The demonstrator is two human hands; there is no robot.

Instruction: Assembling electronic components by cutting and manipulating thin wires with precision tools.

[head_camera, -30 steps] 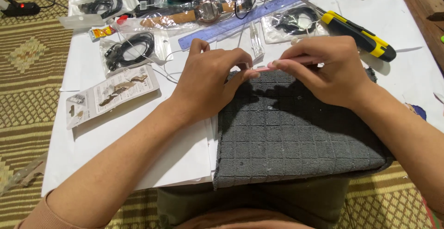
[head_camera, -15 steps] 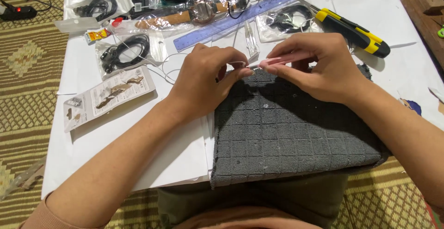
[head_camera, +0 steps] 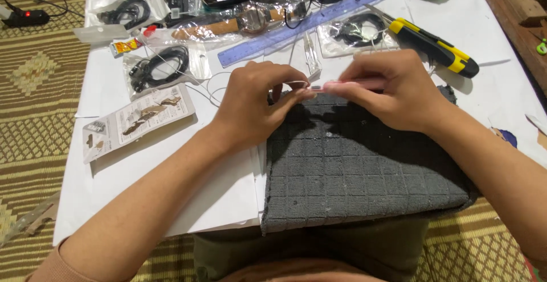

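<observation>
The cloth is grey, matt and rough, a towelling weave pressed into squares. Under it the sheet is white paper, smooth and dull. Beyond the cloth, the ruler is clear bluish plastic with a slight shine. Right of the ruler, the knife has a hard yellow and black plastic body, semi-glossy. Left of the ruler, the bags are thin glossy film over matt black cables. The card, left of the cloth, is printed paper under shiny plastic. The mat, left of the sheet, is coarse woven fibre.
</observation>
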